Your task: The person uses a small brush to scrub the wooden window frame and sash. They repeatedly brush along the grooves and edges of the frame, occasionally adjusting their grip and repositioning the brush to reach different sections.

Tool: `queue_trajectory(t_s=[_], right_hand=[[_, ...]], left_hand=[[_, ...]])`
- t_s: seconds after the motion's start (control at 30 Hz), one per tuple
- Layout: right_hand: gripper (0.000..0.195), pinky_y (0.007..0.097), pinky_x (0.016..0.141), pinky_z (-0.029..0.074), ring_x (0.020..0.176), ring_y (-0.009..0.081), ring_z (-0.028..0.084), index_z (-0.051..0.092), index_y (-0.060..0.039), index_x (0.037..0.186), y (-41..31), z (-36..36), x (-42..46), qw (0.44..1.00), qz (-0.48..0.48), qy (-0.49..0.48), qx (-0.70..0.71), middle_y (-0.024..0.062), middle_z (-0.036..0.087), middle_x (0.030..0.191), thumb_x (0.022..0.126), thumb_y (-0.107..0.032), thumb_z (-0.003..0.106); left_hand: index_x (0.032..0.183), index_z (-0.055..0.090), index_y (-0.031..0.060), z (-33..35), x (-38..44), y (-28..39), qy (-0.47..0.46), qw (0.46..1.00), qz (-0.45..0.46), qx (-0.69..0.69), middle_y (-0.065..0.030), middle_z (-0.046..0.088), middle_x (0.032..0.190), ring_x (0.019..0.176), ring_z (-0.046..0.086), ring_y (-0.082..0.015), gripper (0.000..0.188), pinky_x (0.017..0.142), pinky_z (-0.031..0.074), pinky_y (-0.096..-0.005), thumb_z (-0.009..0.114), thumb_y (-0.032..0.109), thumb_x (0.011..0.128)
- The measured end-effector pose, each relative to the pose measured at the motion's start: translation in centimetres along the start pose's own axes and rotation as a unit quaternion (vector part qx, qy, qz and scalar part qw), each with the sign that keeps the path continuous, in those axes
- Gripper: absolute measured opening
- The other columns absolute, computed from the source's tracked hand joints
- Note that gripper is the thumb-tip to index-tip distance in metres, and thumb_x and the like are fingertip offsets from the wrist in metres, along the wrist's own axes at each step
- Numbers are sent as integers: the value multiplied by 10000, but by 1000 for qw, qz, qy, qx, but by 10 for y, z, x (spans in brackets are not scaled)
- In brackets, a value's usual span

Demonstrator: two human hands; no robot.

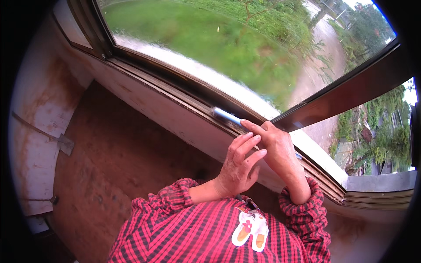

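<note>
My right hand [278, 144] holds a light blue brush [228, 115] with its index finger laid along the top. Fine bristles show at the brush's far left end, which rests in the lower track [184, 93] of a sliding window. A small blue piece also shows behind my right wrist; whether it belongs to the same brush is hidden. Just left of the right hand, my left hand [239, 161] is raised with its fingers apart and nothing in it. Its fingertips are close to the right hand; I cannot tell if they touch.
A dark-framed glass pane [210, 49] stands over the track, with a brown upright [342, 93] at its right. Below the sill, a white wall [158, 108] meets a reddish-brown floor [125, 148]. On the left, a cable runs down the stained wall to a grey piece [65, 144].
</note>
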State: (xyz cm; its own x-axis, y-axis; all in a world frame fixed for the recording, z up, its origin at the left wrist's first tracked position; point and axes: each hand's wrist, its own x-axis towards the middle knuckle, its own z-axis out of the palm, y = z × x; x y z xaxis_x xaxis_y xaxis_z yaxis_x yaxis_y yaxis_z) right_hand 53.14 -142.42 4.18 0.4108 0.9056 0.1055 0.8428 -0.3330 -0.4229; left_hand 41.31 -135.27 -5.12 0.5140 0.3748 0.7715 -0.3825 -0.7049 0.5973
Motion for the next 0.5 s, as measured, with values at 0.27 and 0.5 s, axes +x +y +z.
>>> queue_trajectory(t_s=[0.27, 0.5], right_hand=[[366, 459, 603, 488, 665, 350, 656, 750, -198, 1121, 46, -116, -146, 895, 241, -133, -351, 187, 613, 715, 812, -43, 626], [445, 427, 592, 484, 666, 303, 605, 669, -176, 1236, -13, -62, -54, 995, 30, 46, -79, 112, 538, 746, 816, -27, 653]], left_hand=[[1219, 556, 32, -17, -24, -19, -106, 992, -58, -24, -172, 558, 1305, 1213, 521, -388, 467, 1026, 442, -462, 643, -23, 764], [1265, 515, 30, -17, -14, -21, -27, 997, -70, -17, -205, 488, 1375, 1263, 467, -405, 497, 1075, 380, -491, 631, 1, 782]])
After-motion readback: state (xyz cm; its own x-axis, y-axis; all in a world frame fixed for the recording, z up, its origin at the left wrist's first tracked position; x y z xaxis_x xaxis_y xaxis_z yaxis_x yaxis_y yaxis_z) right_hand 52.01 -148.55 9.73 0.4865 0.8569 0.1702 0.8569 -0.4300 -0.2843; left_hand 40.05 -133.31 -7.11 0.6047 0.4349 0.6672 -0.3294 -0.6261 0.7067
